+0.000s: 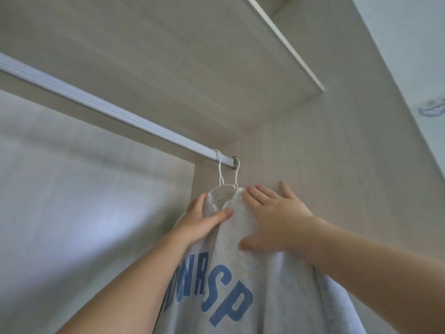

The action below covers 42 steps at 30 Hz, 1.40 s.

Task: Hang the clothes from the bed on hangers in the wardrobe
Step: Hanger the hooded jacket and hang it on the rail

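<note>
A light grey sweatshirt (240,280) with blue letters hangs from a white wire hanger (222,183), hooked over the silver wardrobe rail (115,112) near its right end. A second white hook sits beside it at the rail's bracket. My left hand (204,220) grips the sweatshirt's left shoulder, fingers behind the cloth and thumb across the front. Flat on the right shoulder rests my right hand (272,218), with its fingers straight and spread.
The wardrobe's right side panel (325,165) stands right behind my right hand. A shelf (216,56) runs close above the rail. The pale back panel (84,201) fills the left. A white wall (414,56) shows at far right.
</note>
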{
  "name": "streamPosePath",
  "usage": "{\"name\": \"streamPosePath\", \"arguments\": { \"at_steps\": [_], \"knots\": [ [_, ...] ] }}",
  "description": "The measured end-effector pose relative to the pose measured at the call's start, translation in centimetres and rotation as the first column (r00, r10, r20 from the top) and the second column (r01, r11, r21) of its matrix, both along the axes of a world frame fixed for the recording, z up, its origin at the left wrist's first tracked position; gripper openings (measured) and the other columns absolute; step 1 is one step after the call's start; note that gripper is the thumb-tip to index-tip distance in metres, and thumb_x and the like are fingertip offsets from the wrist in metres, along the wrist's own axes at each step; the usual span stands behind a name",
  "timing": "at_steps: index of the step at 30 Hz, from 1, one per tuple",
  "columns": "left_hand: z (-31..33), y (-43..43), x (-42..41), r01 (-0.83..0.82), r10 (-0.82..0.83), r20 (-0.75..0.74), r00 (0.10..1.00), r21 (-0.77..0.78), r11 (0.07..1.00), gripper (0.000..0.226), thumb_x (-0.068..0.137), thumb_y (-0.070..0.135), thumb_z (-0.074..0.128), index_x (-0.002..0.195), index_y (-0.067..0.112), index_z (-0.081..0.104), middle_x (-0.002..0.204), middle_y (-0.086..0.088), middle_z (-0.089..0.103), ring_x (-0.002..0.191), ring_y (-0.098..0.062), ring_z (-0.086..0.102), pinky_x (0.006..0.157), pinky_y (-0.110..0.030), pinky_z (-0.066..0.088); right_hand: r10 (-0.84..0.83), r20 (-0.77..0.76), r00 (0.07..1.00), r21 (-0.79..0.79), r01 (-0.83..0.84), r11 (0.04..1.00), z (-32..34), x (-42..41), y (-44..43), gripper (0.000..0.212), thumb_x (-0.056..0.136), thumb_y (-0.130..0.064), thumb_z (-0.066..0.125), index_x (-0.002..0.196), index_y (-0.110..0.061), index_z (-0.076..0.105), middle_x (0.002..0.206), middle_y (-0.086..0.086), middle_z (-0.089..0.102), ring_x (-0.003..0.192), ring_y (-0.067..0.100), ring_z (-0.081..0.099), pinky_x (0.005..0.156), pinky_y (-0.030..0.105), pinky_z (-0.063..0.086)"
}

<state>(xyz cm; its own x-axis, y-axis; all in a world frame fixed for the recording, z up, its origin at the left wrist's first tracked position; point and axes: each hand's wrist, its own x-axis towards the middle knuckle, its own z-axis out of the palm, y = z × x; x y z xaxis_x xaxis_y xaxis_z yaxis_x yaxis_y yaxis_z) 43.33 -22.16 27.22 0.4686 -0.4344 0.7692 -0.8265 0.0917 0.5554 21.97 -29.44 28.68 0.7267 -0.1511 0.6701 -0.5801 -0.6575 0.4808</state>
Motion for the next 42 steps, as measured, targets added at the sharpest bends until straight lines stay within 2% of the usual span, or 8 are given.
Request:
{"name": "streamPosePath", "arguments": {
  "at_steps": [4, 8, 15, 21, 24, 28, 33, 42],
  "knots": [
    [0.0, -2.9, -0.1, 0.058, -0.058, -0.012, 0.998, 0.004, 0.998, 0.107, 0.062, 0.087, 0.066, 0.151, 0.039, 0.028, 0.158, 0.008, 0.031, 0.14, -0.02, 0.04, 0.11, -0.037, 0.033, -0.007, 0.01, 1.0, 0.0, 0.007, 1.0, -0.1, -0.1, -0.8, 0.115, 0.076, -0.083, 0.041, 0.158, -0.016, -0.004, 0.165, -0.002, -0.001, 0.151, 0.013, -0.007, 0.119, 0.052, -0.012],
    [0.1, -5.1, 0.7, 0.052, -0.052, 0.015, 0.999, -0.019, 0.998, 0.106, 0.053, 0.097, 0.06, 0.142, 0.045, 0.038, 0.153, 0.01, 0.039, 0.133, -0.016, 0.047, 0.112, -0.044, 0.038, -0.023, 0.019, 1.0, -0.005, 0.023, 1.0, 0.0, 0.2, -1.2, 0.11, 0.077, -0.081, 0.042, 0.158, -0.016, 0.003, 0.165, -0.001, 0.006, 0.151, 0.014, 0.0, 0.118, 0.053, -0.016],
    [0.6, -4.5, 0.1, -0.026, 0.02, 0.055, 0.998, 0.103, 0.994, 0.114, 0.052, 0.102, 0.05, 0.147, 0.042, 0.033, 0.154, 0.008, 0.037, 0.135, -0.02, 0.046, 0.111, -0.049, 0.039, -0.055, 0.015, 0.998, 0.056, 0.054, 0.997, 0.4, 0.5, -0.6, 0.106, 0.08, -0.08, 0.039, 0.158, -0.017, 0.006, 0.165, -0.001, 0.006, 0.152, 0.015, -0.001, 0.117, 0.054, -0.018],
    [-1.7, -2.6, -2.0, -0.175, 0.18, 0.01, 0.984, 0.293, 0.94, 0.11, 0.07, 0.097, 0.032, 0.158, 0.041, -0.004, 0.167, 0.004, 0.011, 0.151, -0.032, 0.019, 0.121, -0.055, 0.016, -0.037, 0.067, 0.997, 0.079, 0.032, 0.996, -2.6, -1.5, 0.4, 0.105, 0.084, -0.074, 0.041, 0.157, -0.012, -0.002, 0.165, 0.003, -0.005, 0.151, 0.023, -0.005, 0.121, 0.05, -0.007],
    [-4.8, -1.4, -5.1, -0.276, 0.261, 0.106, 0.959, 0.171, 0.946, 0.085, 0.084, 0.085, 0.028, 0.155, 0.048, -0.002, 0.167, 0.01, 0.007, 0.152, -0.036, 0.01, 0.121, -0.056, 0.011, 0.0, 0.074, 0.997, 0.065, -0.005, 0.998, -5.7, -4.7, 0.7, 0.097, 0.087, -0.072, 0.037, 0.157, -0.015, -0.001, 0.165, 0.0, -0.009, 0.151, 0.027, -0.006, 0.121, 0.05, -0.003],
    [-8.3, 0.2, -10.6, -0.239, 0.23, 0.274, 0.934, 0.0, 0.971, 0.071, 0.094, 0.071, 0.028, 0.157, 0.044, 0.006, 0.167, 0.013, 0.0, 0.154, -0.029, -0.001, 0.123, -0.051, 0.007, 0.059, 0.112, 0.992, 0.051, -0.065, 0.997, -9.9, -10.4, 0.6, 0.094, 0.08, -0.075, 0.007, 0.157, -0.022, 0.012, 0.165, -0.003, 0.004, 0.151, 0.023, 0.006, 0.122, 0.047, -0.001],
    [-13.7, 1.6, -18.4, -0.215, 0.192, 0.484, 0.854, -0.008, 0.977, 0.076, 0.087, 0.074, 0.014, 0.156, 0.045, 0.001, 0.167, 0.013, -0.005, 0.153, -0.026, -0.013, 0.122, -0.05, -0.002, 0.08, 0.185, 0.979, -0.001, -0.082, 0.997, -17.3, -17.9, 0.1, 0.076, 0.092, -0.064, 0.03, 0.151, -0.016, 0.038, 0.159, 0.003, 0.032, 0.148, 0.027, 0.026, 0.117, 0.057, 0.011],
    [-25.4, 0.1, -35.3, -0.125, -0.026, 0.665, 0.747, 0.179, 0.976, 0.075, 0.093, 0.074, 0.011, 0.158, 0.04, -0.005, 0.166, 0.009, -0.017, 0.151, -0.028, -0.023, 0.121, -0.056, -0.007, -0.1, 0.059, 0.993, 0.214, 0.086, 0.973, -29.4, -35.4, -1.8, 0.08, 0.095, -0.07, 0.021, 0.158, -0.026, 0.0, 0.166, -0.004, -0.007, 0.152, 0.023, -0.009, 0.118, 0.062, 0.003]
  ]
}}
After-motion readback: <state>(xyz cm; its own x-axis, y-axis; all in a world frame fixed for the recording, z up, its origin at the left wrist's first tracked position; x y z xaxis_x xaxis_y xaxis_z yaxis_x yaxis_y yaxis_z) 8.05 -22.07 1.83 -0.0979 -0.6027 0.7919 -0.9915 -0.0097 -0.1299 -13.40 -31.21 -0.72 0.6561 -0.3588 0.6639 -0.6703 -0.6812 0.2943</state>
